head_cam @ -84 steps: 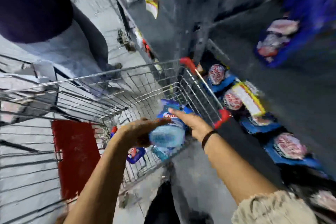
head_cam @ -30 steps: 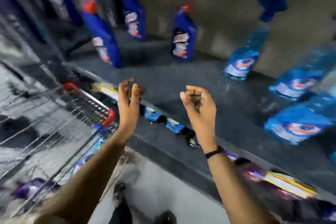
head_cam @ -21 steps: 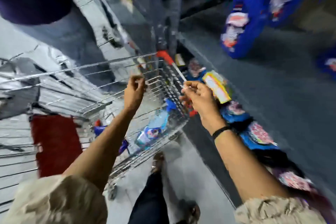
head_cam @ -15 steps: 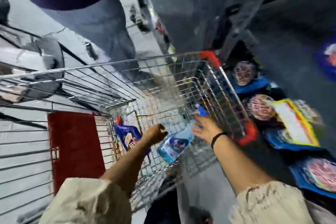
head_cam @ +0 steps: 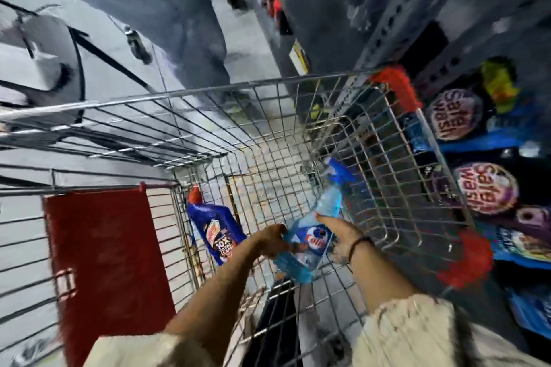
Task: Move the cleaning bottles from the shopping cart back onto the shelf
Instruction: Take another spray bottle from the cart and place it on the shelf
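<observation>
Both hands are down inside the wire shopping cart. A light-blue spray bottle with a blue trigger head lies tilted in the cart's basket. My left hand grips its lower body from the left. My right hand is pressed on its right side, a black band on the wrist. A dark-blue cleaner bottle with a red cap leans in the cart's near-left corner, untouched.
The cart's red child-seat flap is at the left. Red corner bumpers mark the cart's right rim. Shelving with blue packs and round labels runs along the right. Another person's legs stand beyond the cart.
My hands have dropped from the shelf, empty, into the cart. Since half a second ago both have closed on the light-blue spray bottle.
</observation>
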